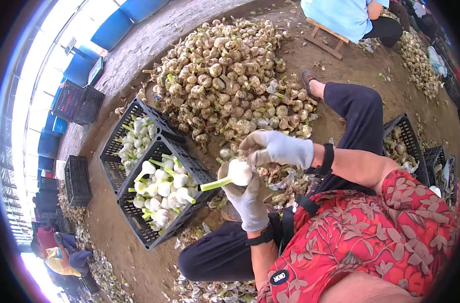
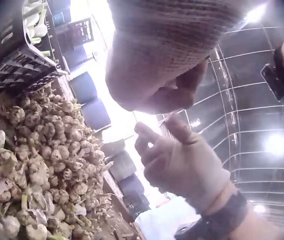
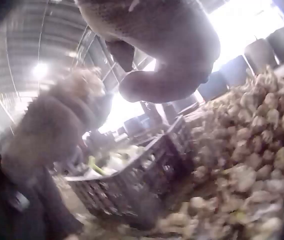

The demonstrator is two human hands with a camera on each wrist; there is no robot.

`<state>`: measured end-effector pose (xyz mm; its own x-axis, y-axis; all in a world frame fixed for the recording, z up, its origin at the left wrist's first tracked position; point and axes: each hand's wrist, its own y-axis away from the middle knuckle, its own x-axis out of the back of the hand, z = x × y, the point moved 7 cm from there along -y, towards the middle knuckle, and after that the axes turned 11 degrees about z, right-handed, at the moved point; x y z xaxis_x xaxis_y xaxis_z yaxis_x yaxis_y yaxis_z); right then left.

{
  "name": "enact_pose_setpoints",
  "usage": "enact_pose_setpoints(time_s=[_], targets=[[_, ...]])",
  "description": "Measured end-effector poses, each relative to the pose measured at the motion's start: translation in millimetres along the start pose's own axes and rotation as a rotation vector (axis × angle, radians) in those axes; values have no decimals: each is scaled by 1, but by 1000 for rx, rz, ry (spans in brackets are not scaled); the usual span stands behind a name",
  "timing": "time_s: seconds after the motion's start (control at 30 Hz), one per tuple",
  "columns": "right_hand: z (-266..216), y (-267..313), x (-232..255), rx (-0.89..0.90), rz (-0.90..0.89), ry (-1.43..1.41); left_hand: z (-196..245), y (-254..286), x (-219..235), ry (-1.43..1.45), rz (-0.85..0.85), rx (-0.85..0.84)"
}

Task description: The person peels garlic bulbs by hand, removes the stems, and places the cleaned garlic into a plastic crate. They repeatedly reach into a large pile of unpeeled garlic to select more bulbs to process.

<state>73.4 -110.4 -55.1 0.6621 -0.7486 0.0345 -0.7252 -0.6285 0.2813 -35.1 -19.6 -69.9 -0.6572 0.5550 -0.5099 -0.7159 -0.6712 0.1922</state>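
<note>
Both hands wear pale knit gloves. In the head view my left hand (image 1: pixel 250 208) holds a peeled white garlic bulb (image 1: pixel 240 172) by thumb and fingers, its green stem (image 1: pixel 216 185) sticking out toward the crates. Close beyond the bulb is my right hand (image 1: pixel 283 147), fingers loosely bent and thumb apart, with nothing seen in its grasp. The left wrist view shows that right hand (image 2: pixel 182 167) with a gap between thumb and forefinger; the bulb is hidden there. From the right wrist, the left hand (image 3: pixel 52 125) is blurred.
Two black plastic crates (image 1: pixel 156 241) of cleaned garlic stand left of the hands. A large heap of unpeeled garlic (image 1: pixel 225 70) lies ahead, with skins (image 1: pixel 285 194) scattered below. More crates (image 1: pixel 403 132) sit at right. Another person (image 1: pixel 341 17) sits on a wooden stool (image 1: pixel 327 38).
</note>
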Motion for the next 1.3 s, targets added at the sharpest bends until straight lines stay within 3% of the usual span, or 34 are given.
enact_pose_setpoints(time_s=[0.13,0.17,0.2,0.27,0.3,0.33,0.5,0.6,0.7,0.73,0.8,0.87,1.0,1.1,1.13,1.23,1.3], targets=[[-2,1,-14,50,21,65,0,1,-3,-78,1,-117],[8,-5,-16,73,43,90,-2,2,-3,-27,-24,-65],[-1,-10,-16,303,72,130,-3,3,-2,25,-47,-13],[9,-3,-15,5,-60,-136,-8,-3,-2,148,-159,42],[11,3,-17,-145,-123,-266,-13,-3,4,139,-133,36],[28,-8,-15,-128,-117,-282,-19,0,7,129,-108,33],[21,4,-5,-183,-164,-487,-9,3,-5,181,-127,21],[8,14,-2,-176,-159,-571,-4,5,-1,147,-17,-43],[-6,24,3,25,-7,-101,-4,7,0,-22,47,-115],[-16,25,7,406,107,235,-5,7,-1,-76,59,-165],[-20,32,5,395,231,369,-7,6,-2,-184,80,-267],[-19,35,3,423,343,443,-8,7,-3,-48,63,-185],[-23,36,-7,644,403,602,-15,2,11,161,58,-7],[-4,10,6,563,484,683,-13,5,6,185,-78,99],[10,-8,18,329,462,788,-13,7,2,220,-84,62],[29,-11,27,515,439,935,-8,7,3,200,-33,47],[1,16,16,491,311,769,-13,3,16,107,24,-16]])
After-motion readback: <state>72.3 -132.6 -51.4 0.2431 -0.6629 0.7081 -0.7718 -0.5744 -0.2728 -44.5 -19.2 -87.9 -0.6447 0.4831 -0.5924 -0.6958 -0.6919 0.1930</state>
